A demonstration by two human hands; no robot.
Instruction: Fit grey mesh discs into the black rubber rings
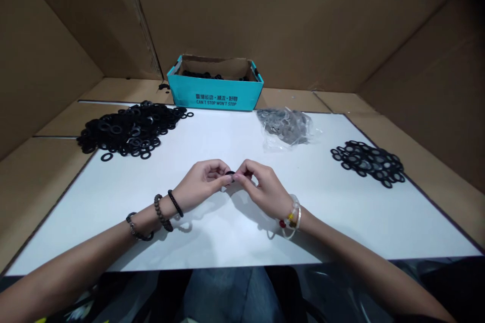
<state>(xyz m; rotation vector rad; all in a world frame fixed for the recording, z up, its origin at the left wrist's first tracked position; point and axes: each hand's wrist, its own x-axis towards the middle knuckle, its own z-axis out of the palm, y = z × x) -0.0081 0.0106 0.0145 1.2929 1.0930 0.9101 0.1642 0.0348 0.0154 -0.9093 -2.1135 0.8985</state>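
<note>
Fingers (222, 170) of both hands curled in & pinched together, tips meeting over the white board (212, 239). Left hand (202, 180) and right hand (263, 189) both closed on one small black rubber ring (229, 173), held btwn the fingertips just above the board, most of it hidden by them. Exactly which fingers touch it, can't tell from here. Forearms come in over the near edge of the board. Left wrist has dark bead bracelets (162, 212), right wrist a clear bead bracelet (292, 217) w/ red & yellow beads.

Back left of board: big loose heap of black rings (121, 128), one stray ring (106, 157) just off its front. Right side: smaller heap of black rings (366, 161). Btwn them, near the back edge, a clear plastic bag (284, 126) of grey rings, too blurry for detail. Behind the board sits an open teal cardboard box (214, 96) printed CAN'T STOP WON'T STOP, more black rings (200, 74) inside, a few loose ones (163, 87) just left of it. Brown cardboard sheets (303, 20) line the back & sides. Person's jeans (231, 298) show below the near edge.
</note>
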